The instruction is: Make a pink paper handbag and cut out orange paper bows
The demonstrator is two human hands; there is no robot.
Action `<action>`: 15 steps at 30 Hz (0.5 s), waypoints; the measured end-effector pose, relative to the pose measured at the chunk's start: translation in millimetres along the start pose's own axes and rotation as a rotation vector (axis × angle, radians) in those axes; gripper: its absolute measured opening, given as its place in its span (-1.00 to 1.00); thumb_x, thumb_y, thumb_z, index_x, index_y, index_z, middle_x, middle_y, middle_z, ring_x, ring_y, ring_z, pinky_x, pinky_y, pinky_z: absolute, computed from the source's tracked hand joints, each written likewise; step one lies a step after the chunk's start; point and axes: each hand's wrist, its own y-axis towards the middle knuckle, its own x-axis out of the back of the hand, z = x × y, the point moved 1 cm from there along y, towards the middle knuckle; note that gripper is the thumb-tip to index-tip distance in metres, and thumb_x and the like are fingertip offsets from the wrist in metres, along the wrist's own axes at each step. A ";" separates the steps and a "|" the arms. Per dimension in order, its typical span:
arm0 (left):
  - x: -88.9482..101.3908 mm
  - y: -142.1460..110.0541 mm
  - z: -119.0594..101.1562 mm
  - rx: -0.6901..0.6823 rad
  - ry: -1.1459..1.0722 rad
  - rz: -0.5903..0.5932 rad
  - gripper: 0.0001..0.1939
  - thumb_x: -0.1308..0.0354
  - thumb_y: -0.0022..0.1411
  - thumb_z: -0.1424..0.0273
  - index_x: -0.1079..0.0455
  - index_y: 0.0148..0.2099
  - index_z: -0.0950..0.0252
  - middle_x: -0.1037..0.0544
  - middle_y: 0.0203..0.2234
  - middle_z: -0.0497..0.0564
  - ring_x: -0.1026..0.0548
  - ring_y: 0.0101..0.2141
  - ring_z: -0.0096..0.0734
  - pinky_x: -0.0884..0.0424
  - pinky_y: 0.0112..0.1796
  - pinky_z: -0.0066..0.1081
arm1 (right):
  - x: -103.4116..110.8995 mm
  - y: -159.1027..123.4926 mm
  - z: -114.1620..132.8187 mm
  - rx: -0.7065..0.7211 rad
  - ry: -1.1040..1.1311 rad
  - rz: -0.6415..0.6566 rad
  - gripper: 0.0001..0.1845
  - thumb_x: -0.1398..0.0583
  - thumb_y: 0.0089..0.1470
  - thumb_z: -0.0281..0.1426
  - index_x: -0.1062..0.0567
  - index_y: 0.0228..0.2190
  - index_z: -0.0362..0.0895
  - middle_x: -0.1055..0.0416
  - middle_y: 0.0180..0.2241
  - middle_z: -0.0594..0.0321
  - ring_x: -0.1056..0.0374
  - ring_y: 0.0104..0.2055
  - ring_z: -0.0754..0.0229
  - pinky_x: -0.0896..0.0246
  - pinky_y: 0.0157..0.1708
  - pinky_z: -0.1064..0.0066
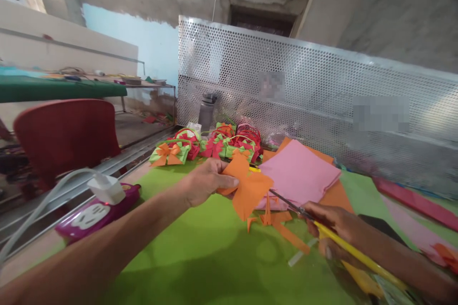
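Note:
My left hand [205, 182] pinches a folded orange paper piece [246, 188] and holds it a little above the green table cover [200, 252]. My right hand [334, 224] grips yellow-handled scissors [304, 212], whose thin blades point left towards the lower right edge of the orange piece. Orange paper strips and scraps [275, 224] lie on the cover just below the blades. A stack of pink paper sheets [298, 174] rests on orange sheets behind the hands.
Finished red, green and orange paper baskets [214, 145] stand in a row at the back against a perforated metal panel [304, 81]. A purple power strip [95, 212] with a white plug sits at the left edge. A red chair [66, 136] stands further left.

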 end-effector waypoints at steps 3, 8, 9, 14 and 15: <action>0.4 0.1 -0.2 0.005 -0.044 -0.016 -0.77 -0.35 -0.25 0.40 -0.47 -0.49 0.44 -0.48 -0.65 -0.03 -0.36 -0.63 -0.57 -0.26 -0.56 -0.55 | -11.2 -0.1 0.0 -0.049 0.091 -0.049 -0.41 -0.11 -0.19 0.14 -0.37 -0.38 -0.13 -0.24 -0.55 0.31 -0.08 -0.57 0.28 -0.06 -0.59 0.48; -0.2 0.5 -0.8 -0.002 -0.087 -0.039 -0.78 -0.36 -0.24 0.42 -0.48 -0.47 0.45 -0.49 -0.65 -0.02 -0.39 -0.63 -0.56 -0.29 -0.56 -0.55 | -25.2 0.9 7.8 -0.202 0.300 -0.111 -0.51 -0.04 -0.11 0.07 -0.32 -0.45 -0.11 -0.27 -0.50 0.27 -0.14 -0.61 0.29 -0.06 -0.66 0.49; -0.3 0.5 -1.1 -0.004 -0.091 -0.043 -0.78 -0.35 -0.24 0.43 -0.48 -0.47 0.45 -0.49 -0.64 -0.02 -0.39 -0.62 -0.55 -0.29 -0.56 -0.54 | -26.3 1.4 9.6 -0.185 0.318 -0.120 -0.51 -0.05 -0.13 0.07 -0.34 -0.43 -0.11 -0.30 -0.48 0.25 -0.19 -0.57 0.26 -0.11 -0.64 0.48; 1.0 0.3 -4.3 -0.046 -0.038 -0.048 -0.81 -0.34 -0.20 0.44 -0.47 -0.48 0.45 -0.49 -0.65 -0.03 -0.38 -0.62 -0.56 -0.29 -0.55 -0.53 | -30.5 3.1 7.6 -0.080 0.322 -0.162 -0.46 -0.08 -0.15 0.11 -0.40 -0.39 -0.10 -0.40 -0.48 0.20 -0.31 -0.42 0.14 -0.25 -0.37 0.35; 1.3 0.3 -4.7 -0.054 -0.023 -0.044 -0.82 -0.33 -0.18 0.43 -0.47 -0.47 0.44 -0.49 -0.64 -0.03 -0.37 -0.62 -0.56 -0.28 -0.55 -0.53 | -32.3 2.7 4.4 -0.106 0.339 -0.156 -0.46 -0.07 -0.13 0.11 -0.40 -0.39 -0.10 -0.38 -0.51 0.22 -0.30 -0.48 0.18 -0.24 -0.43 0.37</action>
